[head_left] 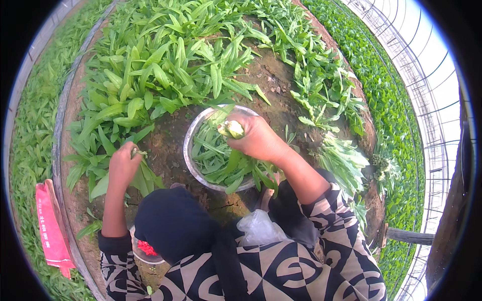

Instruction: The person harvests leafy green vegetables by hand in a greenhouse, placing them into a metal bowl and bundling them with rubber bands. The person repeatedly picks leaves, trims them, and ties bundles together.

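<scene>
My right hand (258,138) is closed round a bunch of leafy greens (233,129), held over a round metal basin (189,155). The pale cut ends of the bunch point to the left, and its leaves hang down below the hand. Inside the basin lie loose narrow green leaves (208,150). On the left, at the edge of the growing bed, my left hand (124,163) is closed on a leafy green plant (145,178), with a bit of stem showing at the fingertips. Whether that plant is still rooted, I cannot tell.
Tall leafy plants (160,70) stand ahead and left. Cut greens (341,158) lie on the soil at right. Nearer are a small bowl (150,260) with something red, and a clear plastic bag (261,228). A pink bag (50,226) lies left, beyond a dark hose (60,125).
</scene>
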